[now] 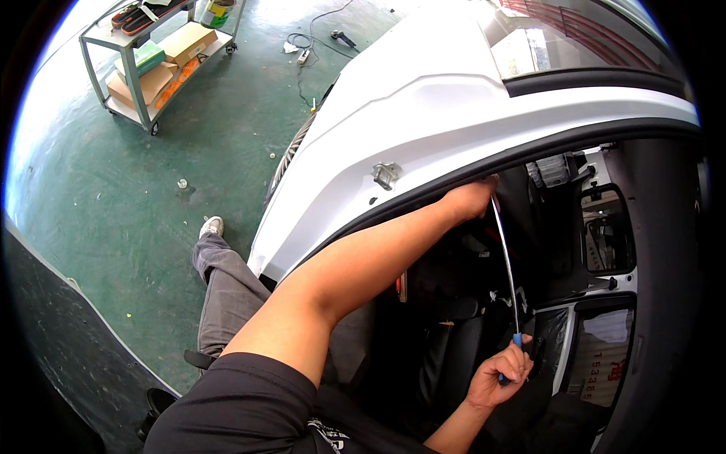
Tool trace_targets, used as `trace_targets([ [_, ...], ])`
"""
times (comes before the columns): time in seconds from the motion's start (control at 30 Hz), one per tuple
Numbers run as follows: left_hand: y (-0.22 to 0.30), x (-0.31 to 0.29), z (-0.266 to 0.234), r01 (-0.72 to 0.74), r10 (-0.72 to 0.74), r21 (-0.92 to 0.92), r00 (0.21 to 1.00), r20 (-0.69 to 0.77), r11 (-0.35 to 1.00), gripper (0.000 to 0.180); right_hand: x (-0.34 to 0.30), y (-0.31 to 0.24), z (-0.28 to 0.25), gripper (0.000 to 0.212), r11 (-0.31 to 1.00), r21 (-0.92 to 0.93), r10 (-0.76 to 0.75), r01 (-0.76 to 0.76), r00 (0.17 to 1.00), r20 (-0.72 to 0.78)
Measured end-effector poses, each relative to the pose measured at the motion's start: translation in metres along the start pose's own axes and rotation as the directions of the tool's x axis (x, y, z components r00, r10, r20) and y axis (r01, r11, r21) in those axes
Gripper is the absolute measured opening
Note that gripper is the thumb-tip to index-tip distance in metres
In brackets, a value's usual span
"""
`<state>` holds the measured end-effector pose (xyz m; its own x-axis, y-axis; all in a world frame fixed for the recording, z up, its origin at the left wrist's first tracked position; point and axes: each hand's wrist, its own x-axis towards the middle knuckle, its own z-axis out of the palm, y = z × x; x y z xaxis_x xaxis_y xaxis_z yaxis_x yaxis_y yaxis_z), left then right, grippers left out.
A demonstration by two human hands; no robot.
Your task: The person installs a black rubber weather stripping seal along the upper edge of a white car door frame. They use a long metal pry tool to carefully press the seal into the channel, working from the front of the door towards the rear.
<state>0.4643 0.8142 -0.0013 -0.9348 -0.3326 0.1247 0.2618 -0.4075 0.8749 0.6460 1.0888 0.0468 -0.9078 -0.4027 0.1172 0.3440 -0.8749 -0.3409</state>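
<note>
My right hand (499,372) is closed around the blue handle of a long screwdriver (507,253). Its thin silver shaft runs away from me inside the vehicle, up to my left hand. My left arm reaches across the white door opening. At the black-trimmed edge of the frame, my left hand (470,200) is closed with its fingers curled in beside the shaft's far end. Whether it grips the tip or a part of the frame is hidden. A metal door striker (386,175) sits on the white body (446,113) left of that hand.
Inside the dark cabin is a black seat (454,352); windows (605,227) lie on the right. A wheeled metal cart (102,34) with boxes stands far left on the green floor (219,113). A corded power tool (342,38) lies beyond the vehicle. A dark panel (68,340) borders the lower left.
</note>
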Motion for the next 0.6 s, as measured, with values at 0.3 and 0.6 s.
trace_targets([
  [0.3, -0.004, 0.005, 0.002, -0.016, 0.016, 0.019, 1.000, -0.014, 1.000, 0.055, 0.001, -0.001, 0.002, 0.030, 1.000, 0.016, -0.017, 0.017, 1.000, -0.016],
  [0.6, -0.005, 0.003, 0.000, -0.014, 0.014, 0.007, 1.000, 0.002, 1.000, 0.054, 0.004, 0.002, -0.010, 0.031, 0.996, -0.083, -0.022, 0.029, 0.997, 0.076],
])
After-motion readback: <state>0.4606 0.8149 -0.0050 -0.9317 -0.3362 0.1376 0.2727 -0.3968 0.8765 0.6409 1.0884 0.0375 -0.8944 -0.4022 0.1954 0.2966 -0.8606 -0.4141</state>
